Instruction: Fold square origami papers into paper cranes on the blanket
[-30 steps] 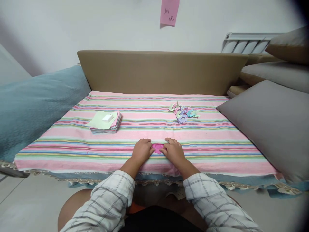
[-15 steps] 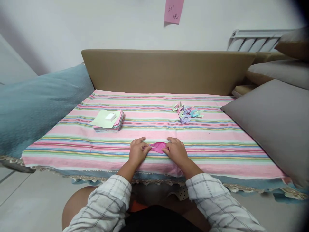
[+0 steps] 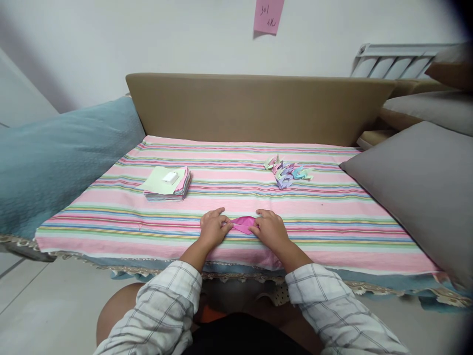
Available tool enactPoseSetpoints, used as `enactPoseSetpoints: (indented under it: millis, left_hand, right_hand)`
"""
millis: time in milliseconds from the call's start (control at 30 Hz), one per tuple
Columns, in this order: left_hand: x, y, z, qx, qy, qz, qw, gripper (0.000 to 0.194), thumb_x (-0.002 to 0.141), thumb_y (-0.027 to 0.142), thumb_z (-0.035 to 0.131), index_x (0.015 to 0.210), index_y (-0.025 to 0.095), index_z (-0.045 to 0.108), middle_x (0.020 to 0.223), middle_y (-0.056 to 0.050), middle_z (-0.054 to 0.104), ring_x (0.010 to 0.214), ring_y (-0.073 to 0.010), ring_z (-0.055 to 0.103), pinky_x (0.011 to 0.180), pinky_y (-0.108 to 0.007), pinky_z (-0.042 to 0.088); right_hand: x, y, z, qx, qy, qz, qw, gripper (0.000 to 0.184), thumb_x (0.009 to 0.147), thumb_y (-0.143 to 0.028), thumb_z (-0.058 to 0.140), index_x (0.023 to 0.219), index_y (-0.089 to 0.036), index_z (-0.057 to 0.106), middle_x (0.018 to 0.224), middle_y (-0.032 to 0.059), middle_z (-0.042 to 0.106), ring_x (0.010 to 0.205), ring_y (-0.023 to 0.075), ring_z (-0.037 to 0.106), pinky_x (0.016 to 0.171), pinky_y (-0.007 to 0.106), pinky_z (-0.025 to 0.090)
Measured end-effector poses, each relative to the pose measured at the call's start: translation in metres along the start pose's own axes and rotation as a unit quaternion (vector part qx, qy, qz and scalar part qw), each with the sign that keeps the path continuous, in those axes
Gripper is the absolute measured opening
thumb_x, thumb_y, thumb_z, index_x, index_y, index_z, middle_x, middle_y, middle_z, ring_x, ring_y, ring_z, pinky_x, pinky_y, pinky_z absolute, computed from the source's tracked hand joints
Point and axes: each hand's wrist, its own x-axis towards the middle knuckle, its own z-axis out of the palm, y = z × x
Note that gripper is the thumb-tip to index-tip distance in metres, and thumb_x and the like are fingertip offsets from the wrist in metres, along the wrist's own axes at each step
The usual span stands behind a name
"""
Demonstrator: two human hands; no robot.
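A folded piece of bright pink paper [image 3: 244, 225] lies low over the striped cloth [image 3: 229, 197], between my two hands. My left hand [image 3: 214, 227] pinches its narrow left end between thumb and finger. The right end is gripped by my right hand [image 3: 271, 228], whose thumb presses on the paper. Part of the paper's ends is hidden under my fingers. Farther off to the right sits a cluster of small folded paper pieces [image 3: 286, 172] in several pastel colours.
At the left stands a stack of coloured paper sheets [image 3: 166, 194], topped by a small white block [image 3: 170, 177]. A grey cushion [image 3: 421, 187] leans at the right, a blue-covered cushion [image 3: 70, 158] at the left. A brown backrest [image 3: 254, 108] runs along the back.
My left hand has shifted very slightly right along the pink paper. Both hands keep their hold, and the view has tilted a little.
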Motion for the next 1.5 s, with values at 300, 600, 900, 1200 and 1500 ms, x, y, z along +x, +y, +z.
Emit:
enactPoseSetpoints:
  millis: [300,600,900,1200,1500]
  left_hand:
    - [0.003,0.001,-0.001,0.015,-0.017,0.008,1.000,0.013,0.075,0.036,0.061,0.070,0.026,0.068,0.128,0.000,0.054,0.118,-0.0289,0.043,0.098,-0.052,0.028]
    - [-0.001,0.004,0.002,0.033,0.014,0.016,0.999,0.010,0.071,0.031,0.063,0.065,0.024,0.066,0.125,-0.001,0.057,0.115,-0.0293,0.045,0.096,-0.050,0.030]
    - [0.000,-0.011,0.004,0.004,0.078,0.077,0.994,0.016,0.069,0.013,0.056,0.081,0.023,0.060,0.109,-0.004,0.063,0.103,-0.0244,0.055,0.092,-0.042,0.039]
    - [-0.035,0.012,0.017,0.027,0.094,0.354,0.930,0.024,0.079,0.011,0.043,0.097,0.018,0.057,0.107,-0.008,0.062,0.102,-0.0213,0.054,0.094,-0.043,0.041]
    - [-0.036,0.016,0.037,0.137,0.073,0.366,0.918,0.035,0.087,0.023,0.043,0.120,0.016,0.052,0.113,-0.010,0.060,0.110,-0.0231,0.051,0.102,-0.047,0.034]
  right_hand:
    - [0.002,-0.001,-0.002,-0.003,-0.011,0.000,1.000,0.017,0.078,-0.038,0.065,0.077,-0.023,0.071,0.122,0.0067,0.058,0.108,0.0252,0.050,0.088,0.038,0.037]
    - [0.002,0.000,0.001,0.000,-0.008,0.010,1.000,0.017,0.078,-0.038,0.065,0.076,-0.023,0.071,0.121,0.0063,0.058,0.107,0.0248,0.050,0.089,0.038,0.037]
    - [0.002,0.000,0.002,0.013,-0.019,0.013,1.000,0.017,0.079,-0.038,0.064,0.076,-0.022,0.071,0.122,0.0068,0.058,0.108,0.0255,0.049,0.090,0.038,0.036]
    - [0.001,0.001,0.003,0.010,-0.003,0.007,1.000,0.017,0.078,-0.038,0.064,0.076,-0.021,0.070,0.121,0.0059,0.059,0.108,0.0247,0.050,0.088,0.037,0.037]
    - [-0.005,0.020,0.011,0.122,0.046,-0.036,0.991,0.019,0.082,-0.036,0.058,0.081,-0.020,0.068,0.119,0.0087,0.059,0.109,0.0234,0.051,0.092,0.037,0.038]
